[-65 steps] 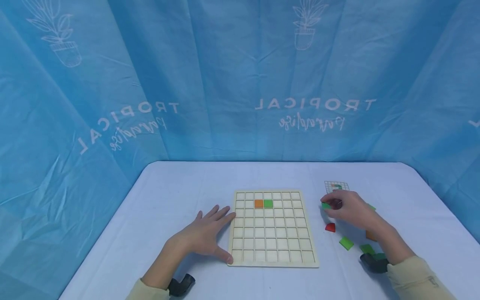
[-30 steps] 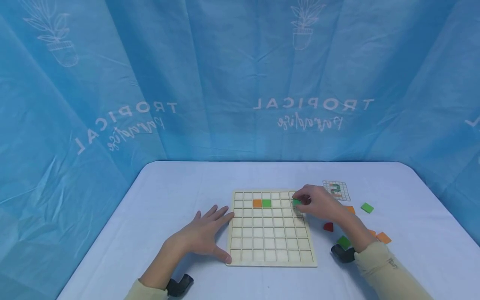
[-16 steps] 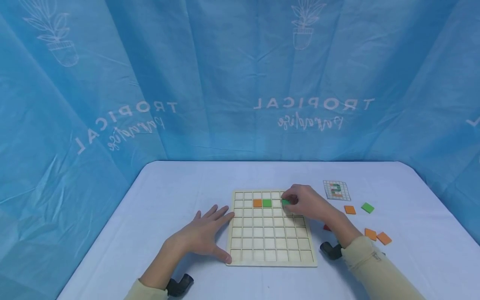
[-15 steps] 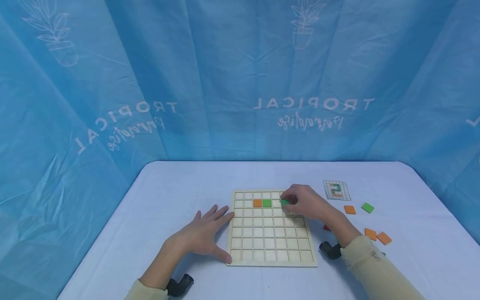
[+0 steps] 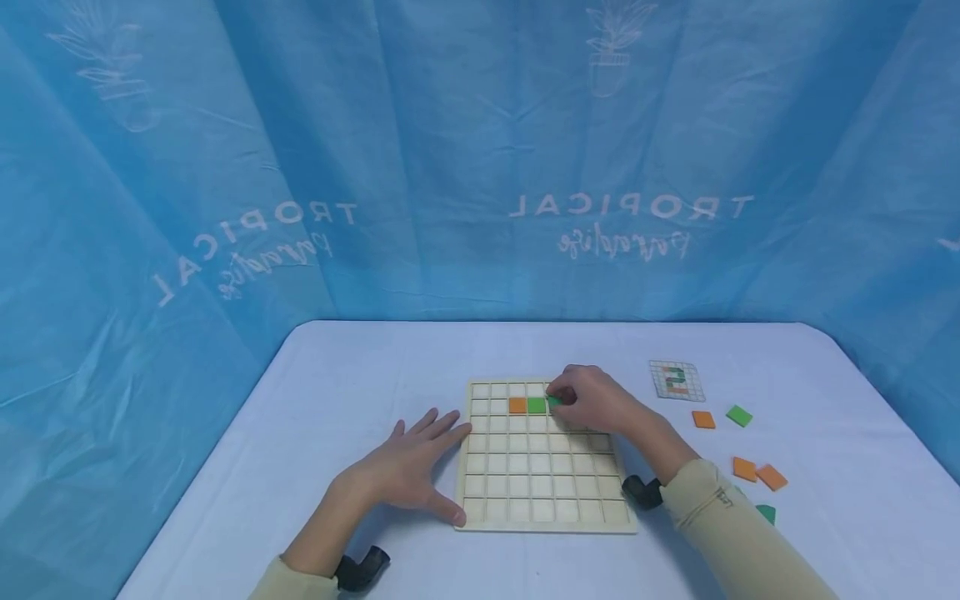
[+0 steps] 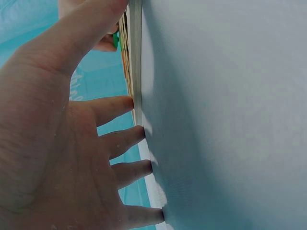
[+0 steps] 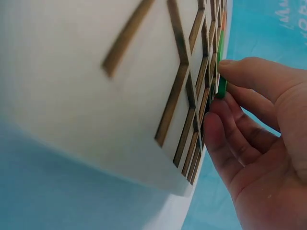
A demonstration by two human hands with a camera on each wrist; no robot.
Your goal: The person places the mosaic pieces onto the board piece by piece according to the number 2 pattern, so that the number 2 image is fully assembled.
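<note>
Thumb and fingertips of the right hand (image 5: 596,400) pinch a flat green tile (image 5: 553,401), its outline partly covered; no long axis can be read. The tile lies at the left of this nearer hand, in the second row from the far edge of a pale wooden grid board (image 5: 519,463), just right of a bright-green square tile (image 5: 536,405), itself beside an orange square tile (image 5: 518,405). The left hand (image 5: 408,467), fingers spread, touches the board's left edge.
</note>
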